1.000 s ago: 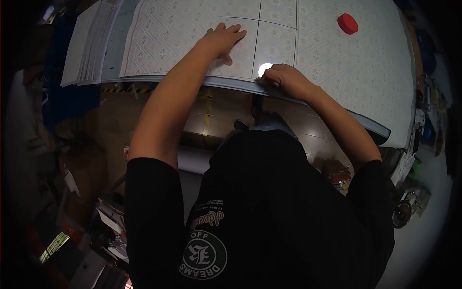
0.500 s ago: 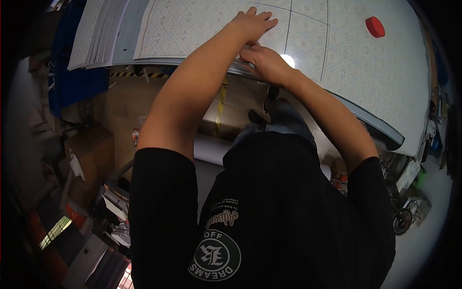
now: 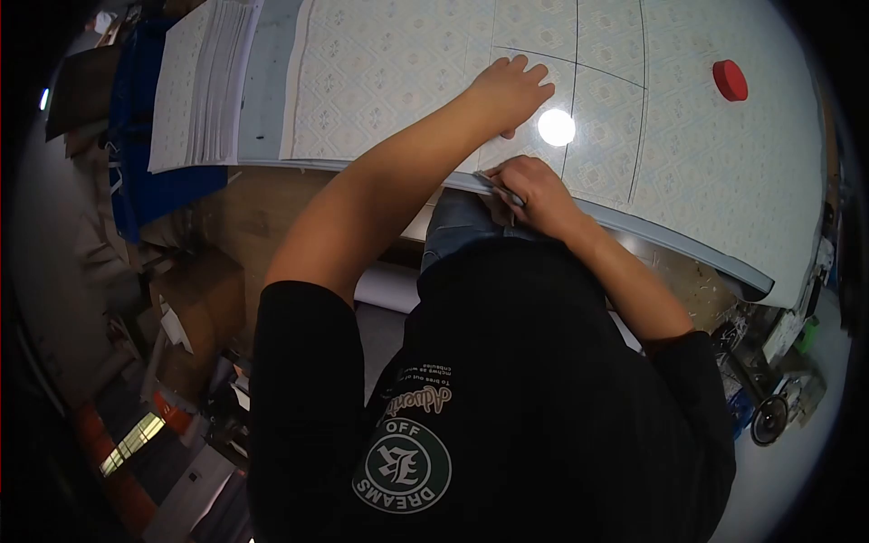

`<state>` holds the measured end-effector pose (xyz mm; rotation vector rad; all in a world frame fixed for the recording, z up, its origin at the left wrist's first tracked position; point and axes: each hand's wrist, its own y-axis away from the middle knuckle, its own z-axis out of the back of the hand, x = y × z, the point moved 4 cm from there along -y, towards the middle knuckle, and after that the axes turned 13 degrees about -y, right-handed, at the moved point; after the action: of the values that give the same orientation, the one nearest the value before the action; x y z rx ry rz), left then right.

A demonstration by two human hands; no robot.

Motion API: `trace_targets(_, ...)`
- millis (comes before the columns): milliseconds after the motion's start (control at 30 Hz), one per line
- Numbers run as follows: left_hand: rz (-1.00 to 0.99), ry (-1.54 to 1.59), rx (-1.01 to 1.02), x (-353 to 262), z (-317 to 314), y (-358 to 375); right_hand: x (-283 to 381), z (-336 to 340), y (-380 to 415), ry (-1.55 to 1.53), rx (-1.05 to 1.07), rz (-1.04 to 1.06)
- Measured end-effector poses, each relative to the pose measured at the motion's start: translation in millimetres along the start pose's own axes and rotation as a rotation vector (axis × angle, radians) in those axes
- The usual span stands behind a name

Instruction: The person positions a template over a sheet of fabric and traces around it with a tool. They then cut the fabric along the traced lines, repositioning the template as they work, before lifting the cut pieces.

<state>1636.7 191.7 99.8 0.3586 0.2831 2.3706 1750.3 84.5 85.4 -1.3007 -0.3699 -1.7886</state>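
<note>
A pale patterned sheet [image 3: 407, 77] with dark ruled lines covers the table. My left hand [image 3: 514, 93] lies on it, fingers spread, near the crossing lines. At the table's front edge, my right hand [image 3: 536, 195] is closed round a thin, dark-and-silver tool [image 3: 501, 190], which looks like a knife or scissors. Its tip points left along the table edge [image 3: 670, 233]. A bright reflection shines on the sheet just above my right hand.
A round red object [image 3: 730, 80] sits on the sheet at the right. A stack of patterned sheets [image 3: 201, 86] lies at the left end, beside a blue cloth [image 3: 136, 185]. Below are a cardboard box [image 3: 204, 299] and a white roll [image 3: 387, 287].
My body has come closer to the table. My right hand has drawn away from my left hand to the table's edge, and its tool shows more plainly. My left hand is farther right in view.
</note>
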Motion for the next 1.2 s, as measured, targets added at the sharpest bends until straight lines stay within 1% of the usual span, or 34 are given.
trace_targets(67, -0.045, 0.038, -0.009, 4, 5, -8, 6, -4, 2, 0.017, -0.01, -0.065)
trace_targets(133, -0.106, 0.071, -0.02, 6, 11, -15, 13, -6, 1, 0.0, -0.13, -0.049)
trace_targets(167, -0.127, 0.055, -0.009, 7, 12, -18, 15, -9, 2, 0.016, -0.163, -0.075)
trace_targets(233, -0.214, 0.038, -0.015, 7, 13, -26, 23, -18, 7, 0.041, -0.253, -0.178)
trace_targets(267, -0.22, 0.015, 0.013, 9, 13, -30, 29, -25, 6, 0.061, -0.298, -0.218)
trace_targets(300, -0.227, -0.008, 0.042, 10, 13, -33, 35, -31, 5, 0.074, -0.378, -0.298)
trace_targets(333, -0.288, -0.004, 0.028, 8, 14, -33, 43, -39, 4, 0.083, -0.454, -0.381)
trace_targets(367, -0.292, -0.009, 0.06, 10, 14, -35, 48, -49, 1, 0.104, -0.489, -0.415)
trace_targets(400, -0.288, -0.013, 0.092, 11, 14, -38, 54, -57, 0, 0.191, -0.592, -0.454)
trace_targets(433, -0.328, -0.002, 0.086, 9, 14, -36, 62, -67, -1, 0.27, -0.686, -0.498)
trace_targets(467, -0.325, -0.023, 0.099, 9, 14, -37, 68, -77, -5, 0.281, -0.702, -0.531)
trace_targets(533, -0.329, -0.068, 0.113, 9, 12, -44, 73, -86, -10, 0.308, -0.827, -0.649)
trace_targets(567, -0.354, -0.067, 0.1, 7, 15, -43, 77, -89, -15, 0.322, -0.842, -0.667)
trace_targets(633, -0.347, -0.087, 0.162, 9, 17, -43, 81, -91, -20, 0.332, -0.89, -0.78)
trace_targets(733, -0.368, -0.112, 0.135, 8, 16, -42, 82, -94, -25, 0.292, -0.924, -0.869)
trace_targets(867, -0.394, -0.075, 0.156, 10, 17, -44, 78, -95, -27, 0.284, -0.966, -0.87)
trace_targets(933, -0.379, -0.089, 0.137, 9, 14, -45, 69, -99, -26, 0.303, -1.006, -0.804)
trace_targets(1067, -0.394, -0.089, 0.167, 10, 16, -43, 44, -74, -55, 0.337, -1.001, -0.809)
trace_targets(1133, -0.384, -0.041, 0.059, 16, 22, -36, 34, -59, -73, 0.305, -1.003, -0.877)
trace_targets(1167, -0.385, -0.042, 0.056, 19, 16, -46, 32, -56, -74, 0.307, -1.005, -0.876)
trace_targets(1200, -0.487, -0.058, 0.061, 20, 7, -62, 29, -53, -75, 0.306, -0.994, -0.876)
